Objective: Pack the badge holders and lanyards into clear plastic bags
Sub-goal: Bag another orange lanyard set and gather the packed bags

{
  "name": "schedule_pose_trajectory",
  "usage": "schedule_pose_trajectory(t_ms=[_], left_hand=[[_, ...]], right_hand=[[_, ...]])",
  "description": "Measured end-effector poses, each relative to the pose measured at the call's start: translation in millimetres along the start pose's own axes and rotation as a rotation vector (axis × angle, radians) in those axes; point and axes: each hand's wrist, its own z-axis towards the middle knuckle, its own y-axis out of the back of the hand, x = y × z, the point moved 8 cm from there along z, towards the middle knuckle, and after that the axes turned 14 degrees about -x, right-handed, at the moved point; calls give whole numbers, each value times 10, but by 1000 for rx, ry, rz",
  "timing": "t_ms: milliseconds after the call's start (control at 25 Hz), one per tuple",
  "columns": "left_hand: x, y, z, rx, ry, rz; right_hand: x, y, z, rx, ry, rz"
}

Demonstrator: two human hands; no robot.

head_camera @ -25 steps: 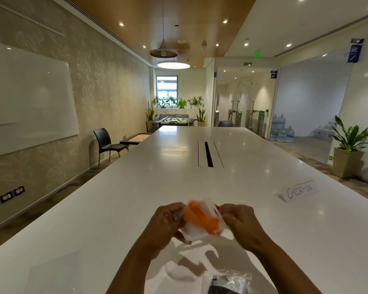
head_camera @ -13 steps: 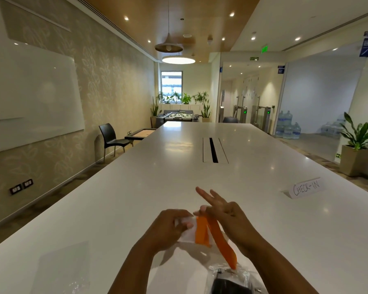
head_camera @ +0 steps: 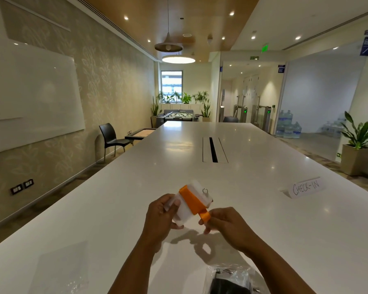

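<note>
White counter [head_camera: 115, 209], clear bag [head_camera: 229, 276] with something dark inside at its near edge. Above the counter my left hand [head_camera: 162, 217] grips the badge holder [head_camera: 184, 216]; my right hand [head_camera: 227, 221] pinches the end of the orange lanyard [head_camera: 190, 200] lying across it.

The long white table [head_camera: 136, 198] bears a CHECK-IN card [head_camera: 306, 187] and, nearer, a filled clear bag [head_camera: 229, 275].

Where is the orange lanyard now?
Head view, low centre: orange lanyard wrapped across the white badge holder in the left hand, its end pinched by the right hand.
</note>
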Motion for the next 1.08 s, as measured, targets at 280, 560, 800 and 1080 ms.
schedule_pose_trajectory(t_ms=[280,560,800,1080], left_hand=[[39,-128,-37,69,-231,422],[-74,-231,-334,266,-394,535],[-447,105,-568,110,-495,693],[-5,1899,-520,-115,472,1583]], right_hand=[[211,-19,-58,-170,141,-37],[236,-30,-137,-67,344,-155],[336,-131,-165,-171,592,-397],[115,-6,-78,-253,414,-389]])
